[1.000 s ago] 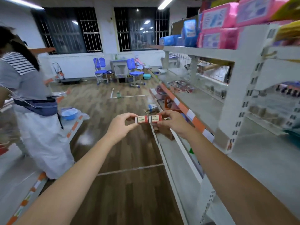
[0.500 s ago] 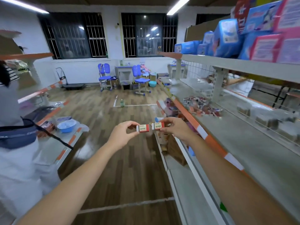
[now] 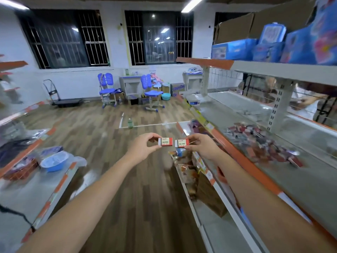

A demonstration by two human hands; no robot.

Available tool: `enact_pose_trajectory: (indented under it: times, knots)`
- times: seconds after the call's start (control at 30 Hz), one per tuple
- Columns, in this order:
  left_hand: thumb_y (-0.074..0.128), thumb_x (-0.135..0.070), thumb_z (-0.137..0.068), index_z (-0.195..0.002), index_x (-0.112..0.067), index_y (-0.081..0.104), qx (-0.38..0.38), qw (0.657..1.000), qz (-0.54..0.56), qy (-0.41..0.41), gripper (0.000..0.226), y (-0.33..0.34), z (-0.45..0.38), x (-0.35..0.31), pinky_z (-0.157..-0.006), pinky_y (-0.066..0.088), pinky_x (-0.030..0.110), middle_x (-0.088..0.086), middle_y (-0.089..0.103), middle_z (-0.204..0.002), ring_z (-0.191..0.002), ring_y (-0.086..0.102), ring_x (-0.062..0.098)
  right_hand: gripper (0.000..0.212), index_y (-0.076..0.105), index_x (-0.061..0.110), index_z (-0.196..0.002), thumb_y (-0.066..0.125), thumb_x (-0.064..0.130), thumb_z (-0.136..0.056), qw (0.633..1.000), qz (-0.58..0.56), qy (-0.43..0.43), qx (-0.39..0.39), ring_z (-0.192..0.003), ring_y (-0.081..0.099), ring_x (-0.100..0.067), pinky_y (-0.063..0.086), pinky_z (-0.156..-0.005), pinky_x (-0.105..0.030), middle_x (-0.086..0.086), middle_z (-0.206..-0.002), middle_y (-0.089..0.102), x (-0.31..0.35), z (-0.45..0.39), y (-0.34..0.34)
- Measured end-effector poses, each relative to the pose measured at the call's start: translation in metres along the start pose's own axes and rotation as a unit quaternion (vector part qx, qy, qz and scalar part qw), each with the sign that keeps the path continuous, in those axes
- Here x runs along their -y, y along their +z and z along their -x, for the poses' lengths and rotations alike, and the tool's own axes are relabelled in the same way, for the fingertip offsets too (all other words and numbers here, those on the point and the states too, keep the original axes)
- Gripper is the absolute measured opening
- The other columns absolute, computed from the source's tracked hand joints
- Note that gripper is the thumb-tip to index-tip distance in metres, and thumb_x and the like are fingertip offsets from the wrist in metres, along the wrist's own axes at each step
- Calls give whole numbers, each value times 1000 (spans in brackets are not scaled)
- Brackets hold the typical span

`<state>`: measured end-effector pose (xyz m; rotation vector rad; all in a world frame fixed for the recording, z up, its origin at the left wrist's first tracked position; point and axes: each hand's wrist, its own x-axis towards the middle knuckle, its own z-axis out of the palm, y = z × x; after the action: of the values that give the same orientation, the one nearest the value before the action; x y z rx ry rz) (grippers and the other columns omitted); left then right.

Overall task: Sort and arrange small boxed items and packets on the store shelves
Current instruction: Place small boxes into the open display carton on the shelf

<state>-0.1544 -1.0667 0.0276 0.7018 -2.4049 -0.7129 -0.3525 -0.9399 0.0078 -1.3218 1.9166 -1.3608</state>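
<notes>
At frame centre, one small box (image 3: 165,141) was pinched by the left hand (image 3: 144,148) and another box (image 3: 181,143) by the right hand (image 3: 201,146), just apart, over the aisle; loose packets (image 3: 262,143) were heaped on the shelf (image 3: 310,176) at right

Fine print on both small boxes (image 3: 166,141) unreadable, heap of packets (image 3: 262,143) motion-blurred on right shelf (image 3: 310,179).

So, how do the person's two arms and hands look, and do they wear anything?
Both forearms are bare as far as the picture shows; no sleeve is visible. The left hand and the right hand wear no gloves. I see no watch, bracelet or ring, though the fingers are small in the picture.
</notes>
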Motion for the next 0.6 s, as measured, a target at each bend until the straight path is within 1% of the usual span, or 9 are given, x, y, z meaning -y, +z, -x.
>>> enact_pose_trajectory:
  times: [0.07, 0.13, 0.23, 0.3, 0.33, 0.37, 0.43, 0.5, 0.6]
  knots:
    - [69, -16, -83, -106, -27, 63, 3, 1000, 2, 10, 26, -4, -47, 22, -65, 33, 6, -12, 62, -101, -83, 51, -4, 26, 68, 17, -99, 75, 7, -76, 1000, -19, 2, -11, -95, 66, -18, 52, -91, -40, 0, -94, 71, -11, -47, 1]
    - [69, -14, -83, -107, -25, 63, -1, 1000, 8, 10, 26, -3, -89, 43, -63, 33, 3, -13, 59, -99, -79, 48, -9, 27, 67, 14, -99, 73, 0, -76, 999, -44, 17, -18, -93, 65, -20, 52, -91, -40, -2, -92, 70, -21, -87, 2]
    - [70, -14, -83, -107, -23, 64, 15, 1000, 8, 19, 26, 6, -146, 79, -65, 34, 3, -11, 61, -100, -81, 50, -6, 29, 64, 7, -102, 69, -7, -77, 997, -65, 30, -16, -89, 63, -22, 53, -86, -37, -9, -92, 68, -40, -143, 5]
    - [71, -14, -82, -102, -29, 62, 31, 999, 11, 24, 26, 16, -185, 104, -71, 38, 8, -11, 62, -101, -88, 54, 2, 29, 64, 8, -104, 69, -5, -78, 997, -70, 30, -12, -88, 64, -23, 53, -83, -37, -9, -94, 69, -55, -183, 7]
    - [71, -15, -82, -100, -31, 61, 36, 999, 14, 27, 26, 21, -205, 117, -74, 41, 14, -11, 62, -102, -91, 56, 5, 30, 64, 8, -105, 68, -5, -79, 997, -70, 31, -13, -89, 65, -23, 54, -83, -36, -9, -95, 69, -62, -204, 7]
    - [70, -16, -82, -100, -31, 61, 37, 999, 14, 29, 26, 25, -225, 129, -74, 41, 17, -11, 62, -102, -93, 56, 6, 30, 64, 7, -107, 68, -5, -79, 997, -73, 37, -18, -92, 65, -24, 55, -82, -34, -10, -98, 69, -70, -226, 8]
    - [69, -18, -83, -104, -30, 63, 33, 999, 9, 33, 24, 34, -266, 152, -68, 35, 10, -14, 60, -100, -89, 54, 1, 32, 63, 6, -111, 67, -3, -81, 997, -63, 44, -27, -95, 66, -22, 55, -78, -27, -10, -102, 69, -81, -272, 8]
    - [68, -20, -84, -105, -31, 62, 29, 999, 2, 29, 23, 44, -311, 175, -62, 32, 7, -19, 57, -94, -81, 49, -6, 32, 63, 6, -112, 67, -1, -82, 997, -53, 39, -26, -93, 66, -17, 54, -70, -19, -7, -101, 69, -93, -323, 7]
    - [69, -22, -83, -105, -31, 64, 34, 999, 5, 24, 24, 52, -374, 206, -64, 32, 7, -15, 62, -99, -85, 51, -5, 27, 64, 13, -102, 66, -3, -81, 997, -69, 40, -26, -84, 64, -14, 50, -63, -16, -6, -96, 67, -107, -391, 3]
